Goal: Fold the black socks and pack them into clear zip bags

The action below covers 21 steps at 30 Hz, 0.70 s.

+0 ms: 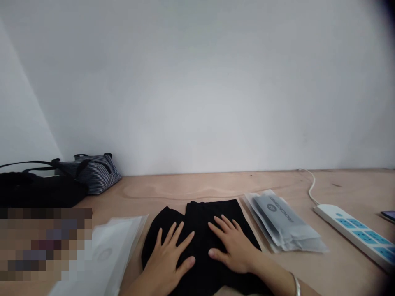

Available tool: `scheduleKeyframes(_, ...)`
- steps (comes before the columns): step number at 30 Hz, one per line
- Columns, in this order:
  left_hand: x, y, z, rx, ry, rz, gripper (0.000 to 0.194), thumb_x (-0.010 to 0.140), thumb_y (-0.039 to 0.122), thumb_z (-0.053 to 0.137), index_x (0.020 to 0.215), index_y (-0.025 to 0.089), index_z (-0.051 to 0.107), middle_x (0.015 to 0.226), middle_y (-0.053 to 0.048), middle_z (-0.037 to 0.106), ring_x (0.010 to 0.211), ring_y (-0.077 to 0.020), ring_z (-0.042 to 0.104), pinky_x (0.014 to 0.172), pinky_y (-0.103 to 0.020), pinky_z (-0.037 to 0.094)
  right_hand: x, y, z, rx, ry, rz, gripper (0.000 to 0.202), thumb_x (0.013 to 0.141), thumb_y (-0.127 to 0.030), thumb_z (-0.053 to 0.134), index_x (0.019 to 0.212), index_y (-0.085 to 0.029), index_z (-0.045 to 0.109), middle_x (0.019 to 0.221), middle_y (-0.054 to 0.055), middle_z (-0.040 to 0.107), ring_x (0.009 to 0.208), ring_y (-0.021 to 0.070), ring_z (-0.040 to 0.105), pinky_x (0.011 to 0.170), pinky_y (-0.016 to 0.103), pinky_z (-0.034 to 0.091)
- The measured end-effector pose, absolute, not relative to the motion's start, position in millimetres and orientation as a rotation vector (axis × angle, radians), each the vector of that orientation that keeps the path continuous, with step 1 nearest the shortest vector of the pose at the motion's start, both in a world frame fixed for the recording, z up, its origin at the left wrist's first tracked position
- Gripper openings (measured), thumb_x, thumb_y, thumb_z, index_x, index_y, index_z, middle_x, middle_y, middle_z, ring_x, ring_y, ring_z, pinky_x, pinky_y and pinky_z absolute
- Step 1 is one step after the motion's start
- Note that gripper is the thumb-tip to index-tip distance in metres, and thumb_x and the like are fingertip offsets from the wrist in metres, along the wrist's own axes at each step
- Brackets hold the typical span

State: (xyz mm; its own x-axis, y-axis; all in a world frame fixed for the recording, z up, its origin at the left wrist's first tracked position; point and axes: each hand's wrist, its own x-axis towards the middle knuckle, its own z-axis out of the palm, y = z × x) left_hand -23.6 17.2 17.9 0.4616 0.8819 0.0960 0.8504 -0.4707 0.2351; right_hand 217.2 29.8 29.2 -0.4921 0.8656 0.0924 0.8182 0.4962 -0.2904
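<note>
A black cloth garment (202,230) lies spread on the wooden table in front of me, its lower part running toward the frame's bottom edge. Flat on its left side rests my left hand (169,257), fingers spread. My right hand (233,246) presses on the garment's right side, also with fingers apart. Neither hand grips anything. To the left is a translucent plastic bag (108,246). On the right sits a frosted bag (280,222) with dark contents and printed lettering. The kind of garment cannot be made out.
A white power strip (354,230) with blue sockets lies at the right, its cord (312,189) running back to the wall. A phone-like device (388,216) shows at the right edge. A striped bag (98,172) and a black bag (40,191) stand back left. The lower left is pixelated.
</note>
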Motion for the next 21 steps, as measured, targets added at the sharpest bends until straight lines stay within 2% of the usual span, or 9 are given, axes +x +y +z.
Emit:
scheduleKeyframes(1,-23,17,11,2.559,1.536,0.268,0.052,0.084,0.057,0.033,0.132,0.04,0.022,0.143,-0.004,0.022,0.129,-0.0322,0.016,0.098,-0.062,0.011,215,30,20,-1.435,-2.561,0.322,0.067,0.079,-0.061,0.036,0.135,-0.027,0.025,0.141,0.012,0.023,0.127,0.0349,0.018,0.096,0.057,0.016)
scheduleKeyframes(3,-23,16,4,2.566,1.544,0.227,0.055,0.084,0.058,0.031,0.133,0.04,0.016,0.143,-0.005,0.019,0.129,-0.0326,0.015,0.098,-0.063,0.012,214,29,6,-1.434,-2.608,0.339,0.066,0.081,-0.062,0.031,0.137,-0.031,0.015,0.144,0.01,0.013,0.129,0.0363,0.009,0.094,0.063,0.009)
scheduleKeyframes(7,-24,15,4,2.567,1.539,0.216,0.055,0.084,0.059,0.029,0.133,0.041,0.014,0.143,-0.004,0.017,0.129,-0.0318,0.013,0.098,-0.062,0.012,216,25,-4,-1.42,-2.614,0.295,0.063,0.082,-0.06,0.03,0.137,-0.034,0.011,0.144,0.008,0.011,0.129,0.0359,0.008,0.094,0.065,0.01)
scheduleKeyframes(10,-24,15,7,2.561,1.525,0.223,0.054,0.084,0.058,0.031,0.133,0.04,0.015,0.143,-0.004,0.018,0.129,-0.0323,0.014,0.098,-0.062,0.012,213,27,5,-1.448,-2.566,0.226,0.058,0.084,-0.059,0.027,0.135,-0.033,0.022,0.141,0.007,0.026,0.127,0.0335,0.021,0.095,0.059,0.018)
scheduleKeyframes(13,-25,15,6,2.567,1.52,0.241,0.054,0.085,0.057,0.031,0.133,0.04,0.015,0.143,-0.003,0.018,0.129,-0.0328,0.014,0.098,-0.062,0.012,220,40,19,-1.647,-2.349,-0.034,0.052,0.088,-0.052,0.024,0.126,-0.023,0.043,0.126,0.011,0.047,0.118,0.0299,0.037,0.096,0.05,0.024)
scheduleKeyframes(15,-26,15,4,2.57,1.522,0.241,0.055,0.084,0.057,0.031,0.133,0.039,0.015,0.144,-0.003,0.017,0.129,-0.0329,0.014,0.098,-0.062,0.011,234,56,24,-1.861,-2.104,-0.343,0.05,0.087,-0.048,0.031,0.119,-0.016,0.05,0.124,0.016,0.047,0.119,0.0344,0.034,0.097,0.051,0.019)
scheduleKeyframes(16,-26,16,4,2.569,1.524,0.234,0.055,0.084,0.058,0.031,0.133,0.039,0.015,0.144,-0.004,0.017,0.129,-0.0329,0.013,0.098,-0.062,0.011,244,64,24,-1.991,-1.953,-0.498,0.049,0.085,-0.045,0.038,0.12,-0.012,0.049,0.127,0.021,0.042,0.12,0.0393,0.03,0.096,0.056,0.016)
scheduleKeyframes(18,-26,16,3,2.565,1.523,0.217,0.055,0.085,0.058,0.03,0.134,0.04,0.015,0.144,-0.004,0.016,0.129,-0.0326,0.013,0.098,-0.062,0.011,266,78,19,-2.201,-1.776,-0.667,0.049,0.08,-0.035,0.049,0.119,-0.006,0.048,0.128,0.028,0.037,0.116,0.0466,0.031,0.09,0.063,0.014)
scheduleKeyframes(21,-26,16,3,2.568,1.529,0.212,0.054,0.085,0.058,0.028,0.134,0.041,0.014,0.144,-0.004,0.016,0.129,-0.0318,0.013,0.098,-0.062,0.012,290,88,6,-2.337,-1.678,-0.709,0.04,0.083,-0.022,0.039,0.119,-0.005,0.048,0.119,0.032,0.044,0.105,0.0465,0.045,0.081,0.065,0.022)
